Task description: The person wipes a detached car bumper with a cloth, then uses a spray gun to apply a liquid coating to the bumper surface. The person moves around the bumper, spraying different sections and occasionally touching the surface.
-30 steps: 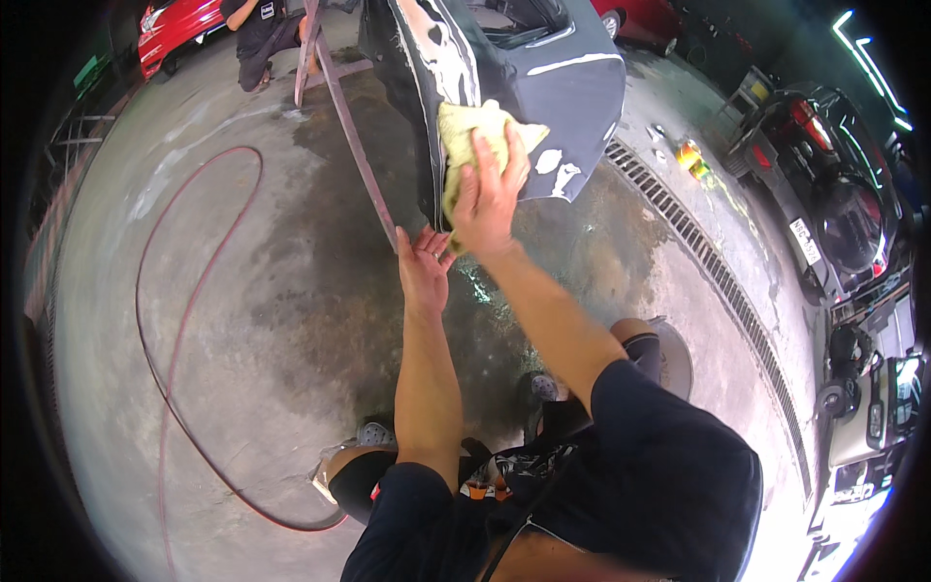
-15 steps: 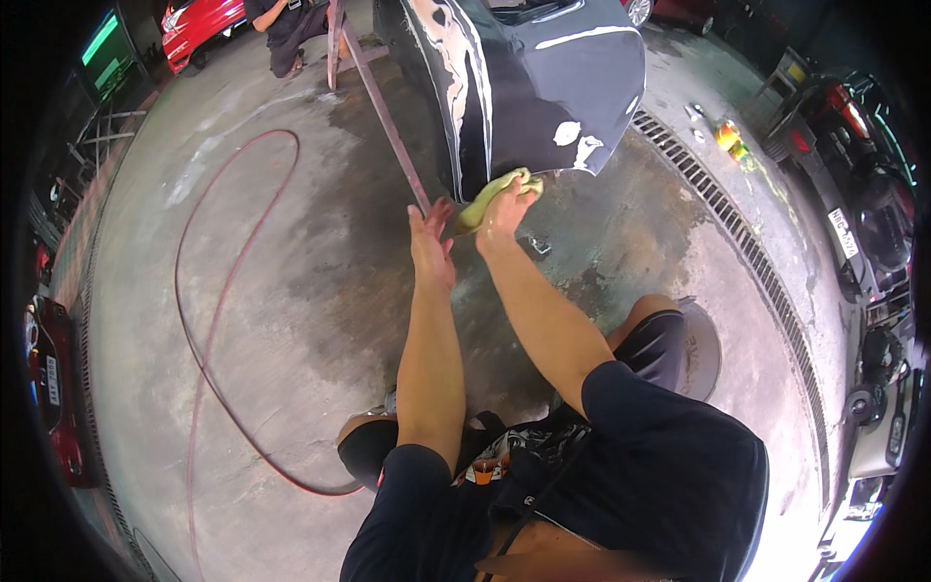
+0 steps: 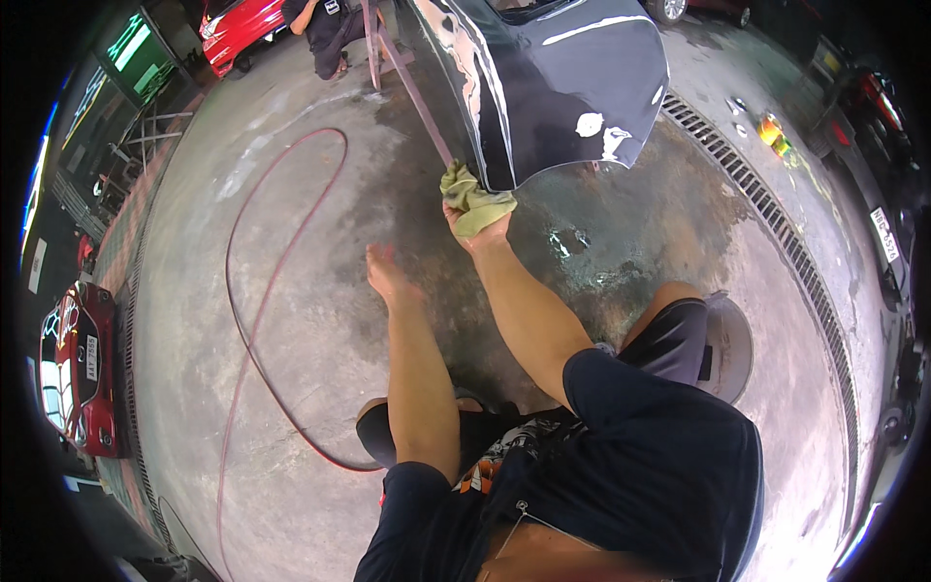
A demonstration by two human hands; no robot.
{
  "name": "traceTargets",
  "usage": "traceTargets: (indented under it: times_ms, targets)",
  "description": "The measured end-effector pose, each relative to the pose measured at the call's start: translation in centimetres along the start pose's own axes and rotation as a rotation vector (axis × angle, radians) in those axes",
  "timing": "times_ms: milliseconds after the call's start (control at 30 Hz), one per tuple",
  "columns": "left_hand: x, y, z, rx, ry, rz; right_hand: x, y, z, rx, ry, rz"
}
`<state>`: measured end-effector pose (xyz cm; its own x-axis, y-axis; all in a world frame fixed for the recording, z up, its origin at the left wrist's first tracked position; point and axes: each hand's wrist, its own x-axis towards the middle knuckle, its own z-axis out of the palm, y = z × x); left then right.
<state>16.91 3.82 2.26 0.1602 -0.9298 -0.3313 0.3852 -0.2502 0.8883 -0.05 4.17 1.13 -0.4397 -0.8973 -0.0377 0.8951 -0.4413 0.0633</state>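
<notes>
A yellow-green cloth (image 3: pixel 476 203) is bunched in my right hand (image 3: pixel 488 236), which is closed round it. It lies against the lower left corner of a dark car body panel (image 3: pixel 572 87), beside the leg of the stand. Tan and white patches mark the panel's left edge, and white patches show near its lower right. To the left, my left hand (image 3: pixel 392 274) hangs over the concrete floor, apart from the panel. Its fingers are smeared by motion.
A metal stand (image 3: pixel 417 95) props the panel. A red hose (image 3: pixel 236 291) loops over the floor at left. Wet floor lies below the panel. A drain grate (image 3: pixel 742 175) runs along the right. Another person (image 3: pixel 335 44) crouches behind, near a red car (image 3: pixel 238 31).
My right hand has moved the cloth left and slightly down along the panel's lower edge. My left hand has drawn away from the panel, down and to the left.
</notes>
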Motion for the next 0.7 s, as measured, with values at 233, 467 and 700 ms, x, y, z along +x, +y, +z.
traceTargets:
  times_ms: [233,467,700]
  targets:
    - [-2.8,-2.4,1.6,-0.052,-0.042,0.319,-6.8,-2.0,-3.2,-0.474,0.119,0.247]
    - [-7.7,-6.8,3.7,-0.16,-0.612,-0.042,-16.1,0.0,-6.0,-0.842,0.188,0.143]
    - [-20.1,-7.8,-0.9,0.552,-0.67,0.718,-15.3,-7.2,-2.4,-0.746,0.337,-0.01]
